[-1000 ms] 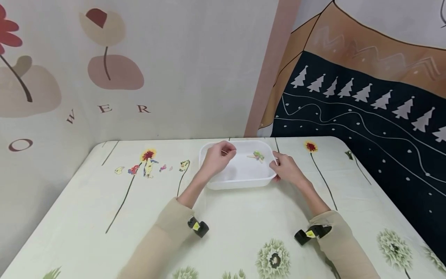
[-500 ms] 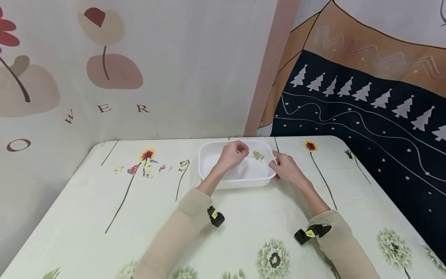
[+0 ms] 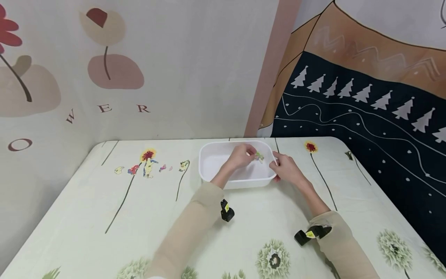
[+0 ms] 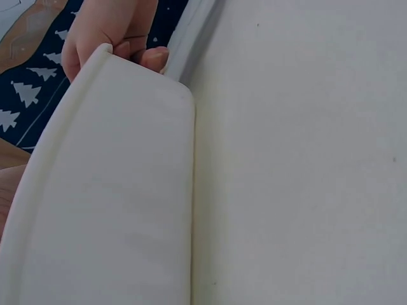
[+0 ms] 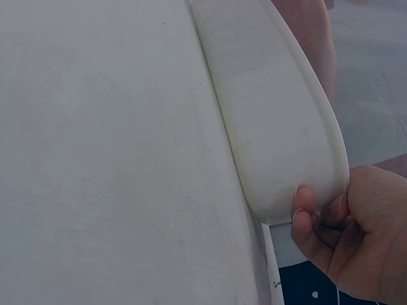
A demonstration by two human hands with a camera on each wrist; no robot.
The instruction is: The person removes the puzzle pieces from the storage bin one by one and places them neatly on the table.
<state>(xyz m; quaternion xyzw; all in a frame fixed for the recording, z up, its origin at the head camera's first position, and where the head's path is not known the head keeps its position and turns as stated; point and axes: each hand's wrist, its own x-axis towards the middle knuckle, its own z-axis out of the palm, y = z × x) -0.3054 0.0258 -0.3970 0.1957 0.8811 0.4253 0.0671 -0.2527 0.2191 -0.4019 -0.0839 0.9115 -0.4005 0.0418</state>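
Observation:
A white plastic tray (image 3: 216, 184) stands near the table's back edge. My right hand (image 3: 287, 167) grips its right end, fingers hooked under the rim and thumb on top. In the right wrist view this hand (image 5: 362, 235) pinches the tray's corner. My left hand (image 3: 241, 155) is inside the tray, low over its floor, with thumb and fingertips pinched together on what looks like a thin pale stick. Right beside those fingertips lies a small pile of green and tan pieces (image 3: 259, 157), partly covered by the hand. The left wrist view shows mostly the tray's pale outer wall (image 4: 121, 178).
To the left on the flower-print tablecloth (image 3: 244, 217) lie several small coloured cutouts: a yellowish one (image 3: 148, 169), a red one (image 3: 133, 169) and a pink one (image 3: 162, 168). Printed curtains (image 3: 195, 77) hang close behind the table.
My left hand has moved rightward across the tray, from its left side to the small pile, and now partly covers it. My right hand keeps its grip on the tray's right end.

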